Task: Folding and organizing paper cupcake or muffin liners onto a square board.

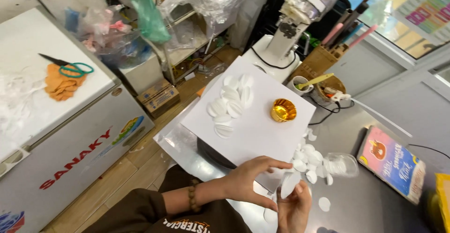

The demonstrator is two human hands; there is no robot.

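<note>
White paper disc pinched between left hand and right hand, both grasping it, above steel table.

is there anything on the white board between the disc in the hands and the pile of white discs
Nothing visible. The white disc held by both hands sits at the white board's near edge; bare board runs to the disc pile. The gold cup stands off right.

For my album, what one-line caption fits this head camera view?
Two hands, left hand and right hand, hold a white paper disc beside a white board bearing more discs and a gold foil cup.
</note>
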